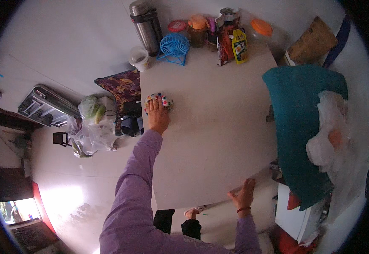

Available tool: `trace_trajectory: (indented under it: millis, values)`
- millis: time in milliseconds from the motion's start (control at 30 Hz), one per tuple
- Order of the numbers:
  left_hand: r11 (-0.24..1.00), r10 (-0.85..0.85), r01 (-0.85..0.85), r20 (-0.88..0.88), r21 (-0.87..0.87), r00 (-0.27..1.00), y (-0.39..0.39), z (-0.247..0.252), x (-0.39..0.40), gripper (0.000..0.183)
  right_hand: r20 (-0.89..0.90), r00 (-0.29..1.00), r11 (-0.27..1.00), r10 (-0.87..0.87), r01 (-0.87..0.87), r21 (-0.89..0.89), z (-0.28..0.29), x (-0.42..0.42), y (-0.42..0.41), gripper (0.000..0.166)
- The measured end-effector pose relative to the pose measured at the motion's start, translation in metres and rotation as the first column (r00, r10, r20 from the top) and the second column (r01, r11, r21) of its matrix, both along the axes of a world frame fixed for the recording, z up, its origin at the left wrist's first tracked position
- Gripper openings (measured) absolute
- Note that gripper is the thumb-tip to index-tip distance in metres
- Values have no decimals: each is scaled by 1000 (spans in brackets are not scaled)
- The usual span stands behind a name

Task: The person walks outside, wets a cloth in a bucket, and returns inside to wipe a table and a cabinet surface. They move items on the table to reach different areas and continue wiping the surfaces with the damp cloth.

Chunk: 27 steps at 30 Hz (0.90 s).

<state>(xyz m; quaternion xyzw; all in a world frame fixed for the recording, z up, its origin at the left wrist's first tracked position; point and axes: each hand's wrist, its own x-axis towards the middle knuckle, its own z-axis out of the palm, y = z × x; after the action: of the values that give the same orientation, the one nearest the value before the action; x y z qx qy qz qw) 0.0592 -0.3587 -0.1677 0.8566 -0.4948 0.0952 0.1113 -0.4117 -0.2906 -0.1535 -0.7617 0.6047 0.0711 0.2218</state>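
My left hand rests on a bunched white cloth with coloured dots, near the left edge of a pale tabletop. The fingers lie over the cloth and hide part of it. At the table's near right corner is my right hand, thumb spread from the fingers, with nothing in it. It is by the table edge; whether it touches cannot be told.
Along the table's far side stand a steel thermos, a plastic tub, a blue wire stand, lidded jars and a yellow pouch. Teal fabric drapes at the right. Plastic bags lie at left.
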Motion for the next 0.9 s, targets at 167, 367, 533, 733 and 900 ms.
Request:
trace_trajectory:
  millis: [167,367,533,733,900]
  values:
    - [975,-171,207,-320,81,932,84,-7,-75,45,-61,998,999,17,-19,-34,2,-14,-3,103]
    - [1000,5,-3,-135,11,991,-42,-10,48,47,-77,993,993,88,-94,-78,-18,-8,1,110]
    - [876,-404,447,-231,182,885,-67,1,-113,35,-29,999,999,28,-29,-37,-5,-4,-2,108]
    - [850,-498,470,-654,-239,569,-145,10,-98,19,-48,999,999,-2,0,-42,3,-4,1,103]
    - [893,-443,426,-450,-145,776,-234,-31,-64,23,2,997,996,74,-74,-45,6,10,-12,104]
